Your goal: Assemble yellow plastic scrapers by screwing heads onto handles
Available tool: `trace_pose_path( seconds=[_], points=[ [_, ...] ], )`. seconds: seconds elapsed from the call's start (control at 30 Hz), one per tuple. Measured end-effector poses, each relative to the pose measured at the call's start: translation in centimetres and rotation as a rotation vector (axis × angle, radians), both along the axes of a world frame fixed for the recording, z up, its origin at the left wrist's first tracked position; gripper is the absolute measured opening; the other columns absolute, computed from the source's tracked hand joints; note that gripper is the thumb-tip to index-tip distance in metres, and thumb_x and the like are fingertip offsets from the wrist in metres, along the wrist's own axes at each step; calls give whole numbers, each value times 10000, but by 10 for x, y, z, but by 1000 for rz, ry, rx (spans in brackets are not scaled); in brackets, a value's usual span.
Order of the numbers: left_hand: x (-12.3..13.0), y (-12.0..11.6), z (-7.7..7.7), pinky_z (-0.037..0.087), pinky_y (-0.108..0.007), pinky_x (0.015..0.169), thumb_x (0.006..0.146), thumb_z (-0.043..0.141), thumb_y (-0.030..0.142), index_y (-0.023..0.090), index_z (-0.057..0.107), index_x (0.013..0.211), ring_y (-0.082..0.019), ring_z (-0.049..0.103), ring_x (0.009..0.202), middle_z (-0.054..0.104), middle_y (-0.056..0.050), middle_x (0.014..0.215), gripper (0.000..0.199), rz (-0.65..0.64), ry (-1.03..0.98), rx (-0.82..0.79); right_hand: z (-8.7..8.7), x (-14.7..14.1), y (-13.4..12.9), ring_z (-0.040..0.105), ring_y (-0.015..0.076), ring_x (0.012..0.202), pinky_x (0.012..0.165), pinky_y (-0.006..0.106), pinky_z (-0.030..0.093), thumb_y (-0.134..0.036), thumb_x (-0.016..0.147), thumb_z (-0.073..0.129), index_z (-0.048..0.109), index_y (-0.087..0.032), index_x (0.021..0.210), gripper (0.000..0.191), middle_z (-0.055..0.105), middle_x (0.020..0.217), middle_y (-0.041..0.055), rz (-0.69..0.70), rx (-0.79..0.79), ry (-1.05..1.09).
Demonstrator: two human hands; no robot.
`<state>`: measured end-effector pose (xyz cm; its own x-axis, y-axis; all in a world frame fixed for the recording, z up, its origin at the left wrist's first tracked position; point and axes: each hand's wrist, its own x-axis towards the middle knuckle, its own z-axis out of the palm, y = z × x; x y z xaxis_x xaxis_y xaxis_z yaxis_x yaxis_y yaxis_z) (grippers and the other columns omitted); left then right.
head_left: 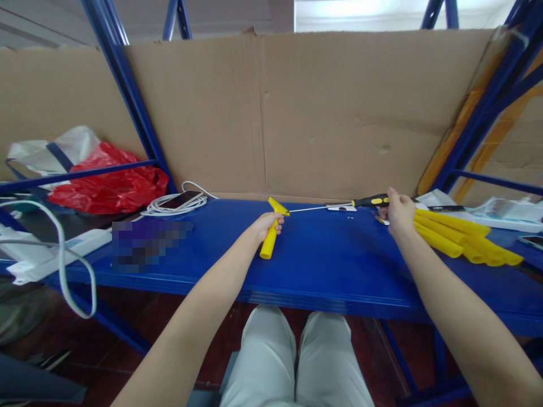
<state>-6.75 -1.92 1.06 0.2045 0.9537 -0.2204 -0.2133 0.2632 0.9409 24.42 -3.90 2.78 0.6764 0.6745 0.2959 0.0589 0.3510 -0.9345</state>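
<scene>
My left hand point(270, 225) is wrapped round a yellow T-shaped handle point(268, 246), held tilted above the blue shelf. In my right hand point(399, 212) is the black and yellow grip of a long screwdriver point(370, 200). Its thin shaft runs left, level, and the tip meets the yellow handle near its head, just beside my left fingers. Several yellow tubes point(452, 234) lie in a pile to the right of my right hand. Behind the shaft a small white and dark item point(341, 207) rests by the cardboard, with a tiny metal piece point(350, 217) in front.
A blue shelf point(322, 265) spans the view, backed by cardboard point(339, 113). At left are a red bag point(110, 181), a coiled white cable point(161, 210), a phone point(183, 199) and a white power strip point(63, 257). A phone point(532, 241) lies at far right.
</scene>
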Motion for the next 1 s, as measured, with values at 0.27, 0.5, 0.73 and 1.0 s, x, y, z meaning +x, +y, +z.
trace_pose_path(
  seconds=[0.27,0.5,0.73,1.0],
  points=[
    [-1,2,-2,256,-160,340,835,427,10,172,477,797,-48,329,311,425,73,489,173,-28,18,13,-1,3,2,362,78,256,240,162,262,-391,869,601,368,-242,668,342,401,357,-90,1,1,6],
    [-1,8,-7,252,-158,329,835,419,11,173,463,775,-47,324,302,410,79,481,178,-27,8,28,1,0,-1,358,75,260,245,162,260,-384,876,594,360,-242,671,343,416,368,-90,2,-5,0],
    [-3,10,-8,251,-167,333,818,446,10,173,478,782,-53,336,306,419,74,493,170,-55,30,41,3,-1,-2,359,79,260,242,160,259,-361,885,588,352,-246,670,340,376,354,-102,-14,-24,39],
    [-5,10,-8,275,-156,340,818,485,27,168,487,812,-44,346,315,436,78,511,141,-104,139,54,-1,1,2,343,72,263,241,163,247,-339,892,584,347,-242,655,349,352,365,-104,-65,-32,62]
  ],
)
